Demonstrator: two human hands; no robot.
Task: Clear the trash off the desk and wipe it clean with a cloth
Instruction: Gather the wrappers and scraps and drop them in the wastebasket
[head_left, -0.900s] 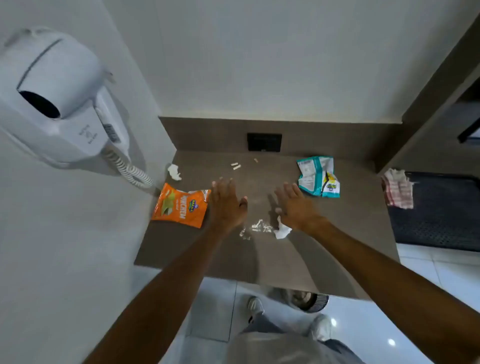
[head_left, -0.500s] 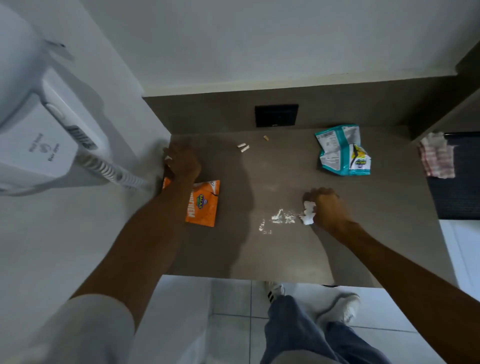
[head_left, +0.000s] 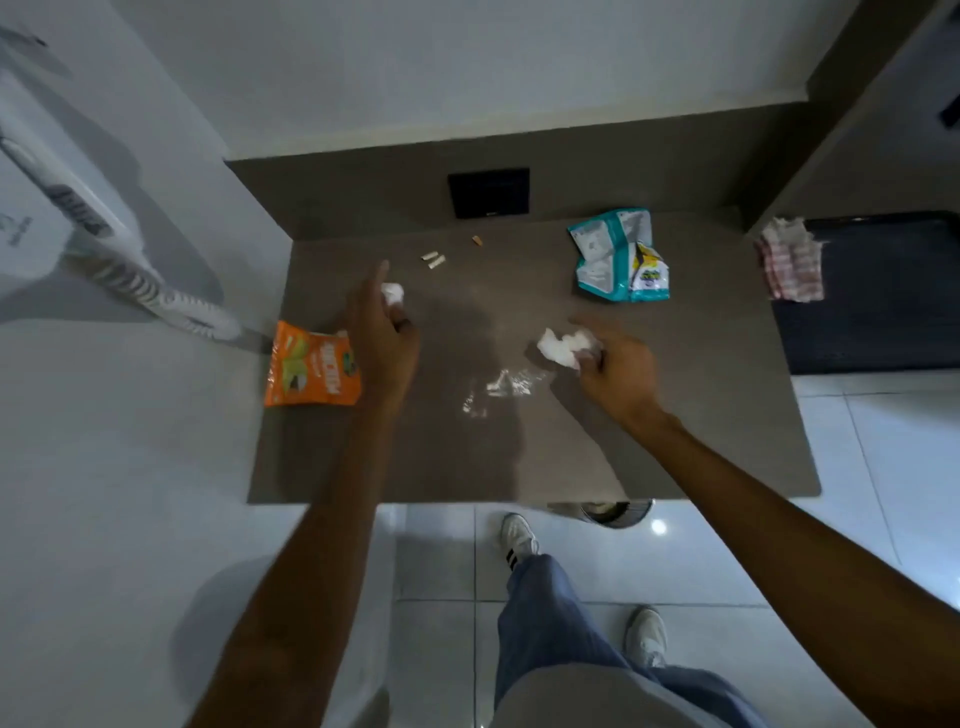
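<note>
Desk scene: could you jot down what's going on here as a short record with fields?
Surface: brown desk
Left hand: holds a small crumpled white tissue
Right hand: holds a larger crumpled white tissue
Litter left: orange snack packet, teal snack packet, small white scraps, clear plastic wrapper
Cloth: checked cloth, right of desk, untouched
Bin: partly visible below desk's front edge
</note>
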